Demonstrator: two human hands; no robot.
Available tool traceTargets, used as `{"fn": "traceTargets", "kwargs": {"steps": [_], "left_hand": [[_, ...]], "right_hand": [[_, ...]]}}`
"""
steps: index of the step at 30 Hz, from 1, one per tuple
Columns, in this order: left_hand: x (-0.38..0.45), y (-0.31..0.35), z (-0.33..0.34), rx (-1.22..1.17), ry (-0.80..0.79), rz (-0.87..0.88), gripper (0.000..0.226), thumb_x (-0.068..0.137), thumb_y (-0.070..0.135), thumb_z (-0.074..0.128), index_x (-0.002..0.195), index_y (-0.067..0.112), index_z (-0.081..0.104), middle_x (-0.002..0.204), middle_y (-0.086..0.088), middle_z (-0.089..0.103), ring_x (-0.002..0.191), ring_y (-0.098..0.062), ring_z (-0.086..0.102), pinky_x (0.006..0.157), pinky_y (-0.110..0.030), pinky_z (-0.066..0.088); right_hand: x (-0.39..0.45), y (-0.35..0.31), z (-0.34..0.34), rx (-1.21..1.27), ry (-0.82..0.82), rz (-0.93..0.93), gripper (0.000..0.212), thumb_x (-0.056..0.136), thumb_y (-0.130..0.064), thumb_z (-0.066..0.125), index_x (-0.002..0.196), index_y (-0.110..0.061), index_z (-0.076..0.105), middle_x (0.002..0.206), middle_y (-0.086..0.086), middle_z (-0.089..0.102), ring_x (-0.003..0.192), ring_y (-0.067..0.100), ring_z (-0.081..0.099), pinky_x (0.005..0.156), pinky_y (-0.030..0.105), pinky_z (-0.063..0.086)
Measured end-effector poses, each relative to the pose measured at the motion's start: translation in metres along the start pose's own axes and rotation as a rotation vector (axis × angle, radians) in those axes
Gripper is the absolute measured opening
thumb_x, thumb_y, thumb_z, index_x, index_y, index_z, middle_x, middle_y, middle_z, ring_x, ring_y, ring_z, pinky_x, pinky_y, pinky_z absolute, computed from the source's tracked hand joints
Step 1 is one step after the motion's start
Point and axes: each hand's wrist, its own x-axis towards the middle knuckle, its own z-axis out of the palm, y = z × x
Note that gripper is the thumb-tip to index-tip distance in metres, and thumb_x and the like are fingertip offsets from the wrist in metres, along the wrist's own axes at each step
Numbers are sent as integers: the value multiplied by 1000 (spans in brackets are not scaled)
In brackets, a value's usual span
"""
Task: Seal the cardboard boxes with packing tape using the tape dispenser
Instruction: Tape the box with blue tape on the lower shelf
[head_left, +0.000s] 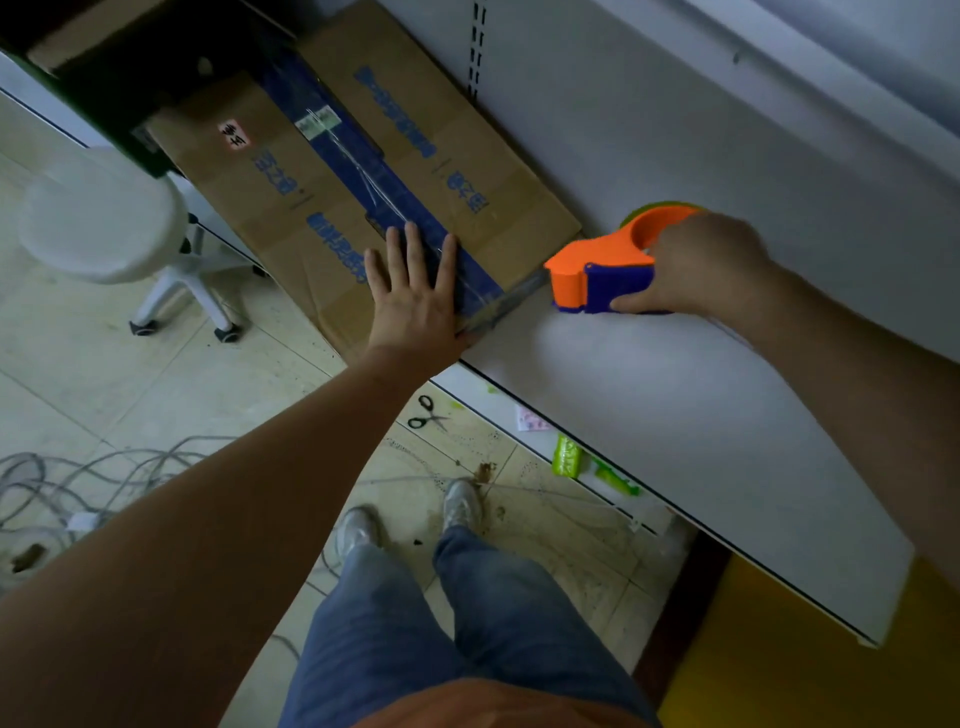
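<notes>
Straight, spread fingers (410, 244) of the left hand (415, 299) press flat on a brown cardboard box with blue print (291, 208), beside its dark blue taped seam (363, 176). The right hand (701, 265) grips an orange-and-blue plastic tape dispenser (597, 280) on the white counter (675, 405), just off the box's near end; a strip of tape (511, 301) (blurred, apparently clear) stretches from dispenser to box edge. On the tiled floor (104, 389) below lie black-handled scissors (428, 413), near a white wheeled stool (104, 218).
</notes>
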Motion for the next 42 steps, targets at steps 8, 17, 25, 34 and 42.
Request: {"fn": "traceTargets", "kwargs": {"steps": [8, 17, 25, 34, 42], "left_hand": [[1, 0, 0, 29, -23, -5, 114, 80, 81, 38, 157, 14, -12, 161, -30, -12, 148, -48, -11, 117, -66, 2], [2, -2, 1, 33, -11, 13, 114, 83, 71, 54, 157, 15, -13, 161, -29, -13, 148, -48, -11, 117, -67, 0], [-1, -4, 2, 31, 7, 27, 113, 82, 74, 50, 158, 17, -12, 161, -27, -12, 149, -46, -11, 118, -65, 1], [-16, -10, 1, 87, 5, 102, 103, 89, 65, 51, 158, 17, -7, 163, -24, -1, 149, -48, -4, 119, -65, 5], [-11, -14, 3, 46, -13, 110, 110, 83, 60, 65, 159, 18, -3, 163, -23, 1, 149, -46, -5, 119, -64, 1]], "right_hand": [[1, 25, -4, 313, 30, 191, 70, 86, -22, 74, 141, 4, 39, 141, 24, 46, 129, 33, 44, 92, 30, 26], [32, 11, 7, 24, 133, 227, 59, 69, -58, 79, 90, -14, 47, 94, 16, 57, 93, 34, 60, 72, 34, 38], [30, 29, 11, 82, -13, 300, 85, 69, -65, 75, 124, -4, 53, 118, 19, 59, 109, 35, 57, 77, 36, 39], [-15, 33, -4, 282, 3, 312, 65, 90, -21, 69, 141, 5, 39, 143, 24, 45, 129, 34, 44, 76, 18, 35], [23, 10, 9, 193, 132, 258, 62, 81, -39, 77, 125, -3, 52, 120, 23, 59, 110, 36, 58, 74, 33, 33]]}}
